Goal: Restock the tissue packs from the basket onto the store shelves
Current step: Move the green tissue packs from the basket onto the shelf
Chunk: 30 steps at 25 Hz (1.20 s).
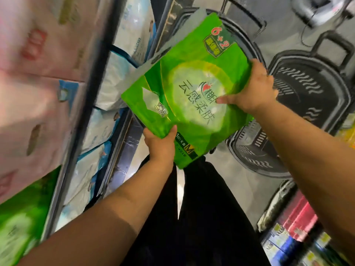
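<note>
Both hands on green tissue pack (192,93): my left hand (160,144) grips its bottom corner, right hand (255,91) pinches its side edge, over the baskets (311,96).

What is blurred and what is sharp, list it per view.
Head view: green tissue pack sharpest, large print readable; head view: pink shelf packs at left smeared by motion blur; head view: black baskets only mildly soft.

The tissue pack (188,89) is bright green with a pale round patch, dark characters, a red "6+2" (on a dark green badge) and a yellow "M". Nearby are pink packs (28,93), white-and-blue packs (99,131) and another green pack (19,217). The baskets (307,96) are black with wavy slots.
</note>
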Available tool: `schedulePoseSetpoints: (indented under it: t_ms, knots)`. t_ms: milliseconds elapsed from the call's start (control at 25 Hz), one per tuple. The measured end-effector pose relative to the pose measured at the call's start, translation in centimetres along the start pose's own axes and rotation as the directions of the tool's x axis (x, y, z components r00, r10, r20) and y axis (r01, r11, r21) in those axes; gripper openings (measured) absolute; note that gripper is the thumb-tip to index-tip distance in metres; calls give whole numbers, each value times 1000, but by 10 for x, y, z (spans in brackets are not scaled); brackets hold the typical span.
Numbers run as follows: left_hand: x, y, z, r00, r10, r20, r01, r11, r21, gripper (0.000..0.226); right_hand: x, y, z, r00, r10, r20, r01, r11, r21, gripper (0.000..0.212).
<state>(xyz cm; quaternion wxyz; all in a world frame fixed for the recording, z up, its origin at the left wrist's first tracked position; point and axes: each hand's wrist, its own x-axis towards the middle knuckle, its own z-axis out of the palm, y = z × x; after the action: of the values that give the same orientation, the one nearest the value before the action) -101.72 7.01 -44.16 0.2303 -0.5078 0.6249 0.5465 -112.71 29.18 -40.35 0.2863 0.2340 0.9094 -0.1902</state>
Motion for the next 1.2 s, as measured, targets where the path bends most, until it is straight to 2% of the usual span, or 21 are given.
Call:
schedulePoseSetpoints:
  t_ms: [80,240,400,560,680,760,920,1080,1200]
  knots:
    - [-30,8,-28,997,75,13,-75,997,2,64,-32,-1,-18,1000,12,-2,-12,998,54,131]
    - [-88,10,-71,990,136,40,-134,989,-59,55,-88,-8,-40,998,-68,14,67,997,46,117]
    - [-149,0,-123,963,254,-90,-264,955,-131,58,-151,-20,-51,961,-275,33,269,955,123,109]
    - [-205,-14,-181,913,335,-233,-380,906,-186,64,-217,-41,-61,881,-467,76,427,854,297,97]
    - [-245,-31,-234,877,352,-326,-433,873,-223,64,-269,-58,-65,800,-596,69,548,773,321,91]
    - [-274,-46,-266,854,361,-374,-463,856,-232,68,-301,-77,-65,747,-662,60,606,716,346,94]
    - [-331,-73,-313,783,363,-504,-532,811,-243,70,-366,-107,-63,645,-763,53,706,621,341,96]
    - [-376,-111,-366,730,332,-597,-574,772,-272,84,-441,-124,-53,548,-836,27,771,518,371,93]
    - [-410,-135,-405,688,356,-633,-629,728,-273,79,-492,-129,-41,496,-869,5,792,454,408,94]
